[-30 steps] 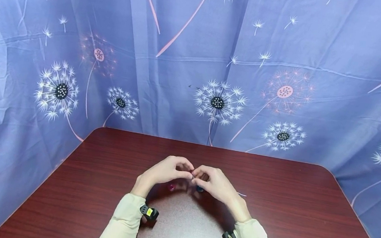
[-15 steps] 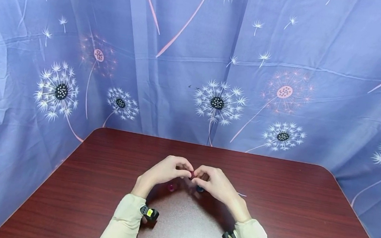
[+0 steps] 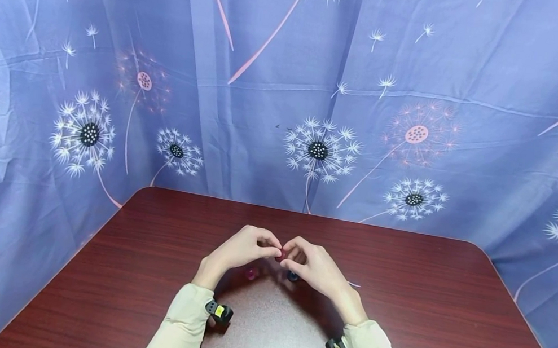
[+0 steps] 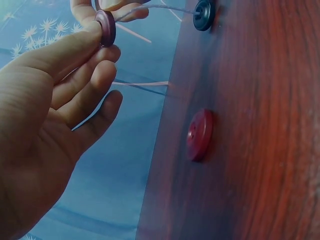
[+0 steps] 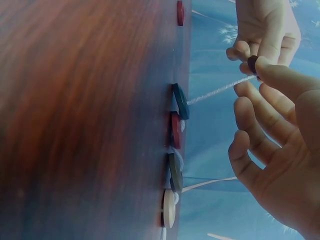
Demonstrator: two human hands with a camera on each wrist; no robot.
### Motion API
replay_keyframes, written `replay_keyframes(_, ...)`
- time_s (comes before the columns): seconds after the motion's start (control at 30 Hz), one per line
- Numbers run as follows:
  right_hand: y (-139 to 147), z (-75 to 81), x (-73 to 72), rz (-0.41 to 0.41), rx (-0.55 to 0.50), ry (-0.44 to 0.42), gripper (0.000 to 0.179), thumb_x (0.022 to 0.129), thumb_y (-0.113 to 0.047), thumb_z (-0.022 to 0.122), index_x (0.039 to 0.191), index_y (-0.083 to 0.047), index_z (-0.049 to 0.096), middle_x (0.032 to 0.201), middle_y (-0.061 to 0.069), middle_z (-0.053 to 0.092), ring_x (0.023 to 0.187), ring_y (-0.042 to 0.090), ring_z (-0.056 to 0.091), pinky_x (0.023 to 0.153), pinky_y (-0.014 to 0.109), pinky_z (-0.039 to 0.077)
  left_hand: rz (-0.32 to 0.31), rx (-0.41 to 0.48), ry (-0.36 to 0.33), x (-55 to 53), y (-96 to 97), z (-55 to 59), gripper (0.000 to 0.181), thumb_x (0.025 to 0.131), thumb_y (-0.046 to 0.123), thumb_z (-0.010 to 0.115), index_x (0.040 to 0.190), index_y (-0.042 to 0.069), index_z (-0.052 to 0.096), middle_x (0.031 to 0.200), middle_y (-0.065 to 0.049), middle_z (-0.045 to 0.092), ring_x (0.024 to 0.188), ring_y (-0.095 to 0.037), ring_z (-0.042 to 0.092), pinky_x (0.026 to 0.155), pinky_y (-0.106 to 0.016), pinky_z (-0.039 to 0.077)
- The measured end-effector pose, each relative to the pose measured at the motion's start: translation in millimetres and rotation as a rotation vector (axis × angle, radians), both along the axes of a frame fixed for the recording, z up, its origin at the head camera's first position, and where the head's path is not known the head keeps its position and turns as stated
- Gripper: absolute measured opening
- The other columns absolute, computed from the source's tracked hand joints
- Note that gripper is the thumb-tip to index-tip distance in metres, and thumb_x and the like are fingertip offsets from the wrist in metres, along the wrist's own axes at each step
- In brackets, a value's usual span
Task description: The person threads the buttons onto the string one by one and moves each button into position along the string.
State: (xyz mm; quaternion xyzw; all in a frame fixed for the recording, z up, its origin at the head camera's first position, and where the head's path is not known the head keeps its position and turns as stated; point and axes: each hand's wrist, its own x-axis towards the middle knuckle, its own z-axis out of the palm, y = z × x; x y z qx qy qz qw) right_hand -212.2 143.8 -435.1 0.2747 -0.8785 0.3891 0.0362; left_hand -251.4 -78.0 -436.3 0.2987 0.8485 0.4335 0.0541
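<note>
My left hand (image 3: 239,248) pinches a dark red button (image 4: 107,29) by its edge, thumb against its face. From the other side my right hand (image 3: 317,266) meets it, thumb and fingertips at the button's rim. A pale string (image 5: 220,92) runs from the held button to a dark green button (image 5: 180,101). Beyond that, a red button (image 5: 175,130), a dark grey-green button (image 5: 175,172) and a cream button (image 5: 169,208) are strung in a row on the table. The string's end is hidden by the fingers.
A loose red button (image 4: 201,135) lies on the dark wooden table (image 3: 177,220), below my left hand. A short piece of string (image 3: 354,284) shows past my right wrist. Behind the table hangs a blue dandelion-print curtain (image 3: 240,153).
The held dark red button has turned from edge-on to show more of its face. My right fingers have lifted slightly and spread a little; the left hand has barely shifted.
</note>
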Motion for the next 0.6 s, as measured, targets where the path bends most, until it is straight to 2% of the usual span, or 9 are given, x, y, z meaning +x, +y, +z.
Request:
replay_keyframes(0.27,-0.9,0.0,0.4,0.008,0.008,-0.001,0.021,0.090,-0.018,0.073,0.109,-0.018,0.065,0.081,-0.008,0.069,0.066,0.002,0.062,0.064,0.021,0.050,0.016,-0.007,0.029,-0.2,1.3,-0.2,0.005,0.089,0.031,0.074,0.089,0.026,0.075,0.080,0.013,0.073,0.075,-0.003,0.063,0.070,-0.024,0.051)
replay_keyframes(0.6,-1.4,0.3,0.7,0.010,0.036,-0.007,0.020,0.090,-0.021,0.074,0.108,-0.020,0.066,0.080,-0.010,0.067,0.066,0.002,0.061,0.064,0.021,0.049,-0.033,-0.065,0.086,-3.7,-1.5,-4.1,0.005,0.093,0.034,0.070,0.090,0.031,0.073,0.087,0.019,0.067,0.085,-0.003,0.061,0.079,-0.024,0.050)
